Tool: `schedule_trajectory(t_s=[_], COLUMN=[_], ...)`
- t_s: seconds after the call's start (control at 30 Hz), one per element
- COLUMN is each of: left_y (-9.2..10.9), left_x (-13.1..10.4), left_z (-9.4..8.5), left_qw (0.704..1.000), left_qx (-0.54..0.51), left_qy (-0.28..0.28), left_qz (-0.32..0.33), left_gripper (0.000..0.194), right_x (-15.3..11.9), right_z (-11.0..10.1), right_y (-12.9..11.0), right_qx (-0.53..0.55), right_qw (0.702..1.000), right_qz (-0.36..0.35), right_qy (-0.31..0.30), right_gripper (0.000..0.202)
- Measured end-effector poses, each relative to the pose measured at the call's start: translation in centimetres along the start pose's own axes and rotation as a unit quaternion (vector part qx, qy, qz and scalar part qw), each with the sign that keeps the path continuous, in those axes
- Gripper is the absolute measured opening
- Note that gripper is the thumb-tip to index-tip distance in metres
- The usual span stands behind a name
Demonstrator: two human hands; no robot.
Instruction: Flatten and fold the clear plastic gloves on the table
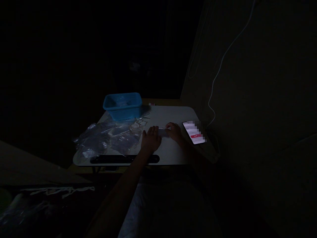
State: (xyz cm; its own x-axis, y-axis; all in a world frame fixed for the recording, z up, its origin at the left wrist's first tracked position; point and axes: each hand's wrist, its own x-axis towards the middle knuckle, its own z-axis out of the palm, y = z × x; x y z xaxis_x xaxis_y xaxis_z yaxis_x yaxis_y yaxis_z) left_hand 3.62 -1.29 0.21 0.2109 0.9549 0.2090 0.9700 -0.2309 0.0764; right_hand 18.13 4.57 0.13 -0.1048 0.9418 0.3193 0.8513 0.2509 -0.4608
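Observation:
A small clear plastic bag (pixel 162 132) lies on the white tabletop (pixel 170 114) between my hands. My left hand (pixel 150 139) rests flat on its left end, fingers stretched forward. At the other end my right hand (pixel 174 131) has its fingers curled in a pinch on the bag's edge. Left of my hands spreads a loose heap of crinkled clear plastic bags (pixel 119 137). The dim light hides fine detail of the bag.
A blue plastic basket (pixel 126 112) stands at the table's back left. A lit phone (pixel 194 133) lies at the right edge, near a white cable (pixel 212 89) hanging down the wall. Along the front edge runs a black slot (pixel 111 159), partly behind my left forearm.

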Motion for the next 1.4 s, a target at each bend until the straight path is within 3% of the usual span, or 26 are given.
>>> schedule_trajectory(t_s=[0.17, 0.43, 0.7, 0.87, 0.93, 1.4], left_y=[0.0, -0.3, -0.4, -0.3, -0.3, -0.3], left_x=[0.0, -0.2, -0.1, -0.1, -0.1, 0.1], left_z=[0.0, 0.3, 0.4, 0.2, 0.2, 0.5], left_qw=[1.000, 0.999, 0.999, 1.000, 1.000, 0.999], left_qx=[-0.002, -0.002, -0.005, 0.004, 0.004, 0.023], left_qy=[0.003, 0.036, 0.044, 0.031, 0.030, -0.001], left_qz=[-0.002, 0.011, 0.007, -0.001, -0.001, 0.022], left_gripper=[0.055, 0.052, 0.051, 0.052, 0.052, 0.053], right_x=[0.1, 0.0, -1.1, -1.0, -0.9, -0.5], right_z=[0.6, 0.8, -0.1, -0.5, -0.7, -0.3], right_y=[0.7, 0.2, -0.3, -0.4, -0.2, 0.0], right_qx=[0.052, -0.046, -0.072, -0.091, -0.076, -0.070], right_qw=[0.999, 0.998, 0.994, 0.992, 0.992, 0.997], right_qz=[-0.004, -0.003, -0.048, 0.075, 0.094, 0.040], right_qy=[-0.005, 0.041, 0.068, 0.042, 0.031, -0.017], right_gripper=[0.036, 0.022, 0.027, 0.029, 0.030, 0.028])
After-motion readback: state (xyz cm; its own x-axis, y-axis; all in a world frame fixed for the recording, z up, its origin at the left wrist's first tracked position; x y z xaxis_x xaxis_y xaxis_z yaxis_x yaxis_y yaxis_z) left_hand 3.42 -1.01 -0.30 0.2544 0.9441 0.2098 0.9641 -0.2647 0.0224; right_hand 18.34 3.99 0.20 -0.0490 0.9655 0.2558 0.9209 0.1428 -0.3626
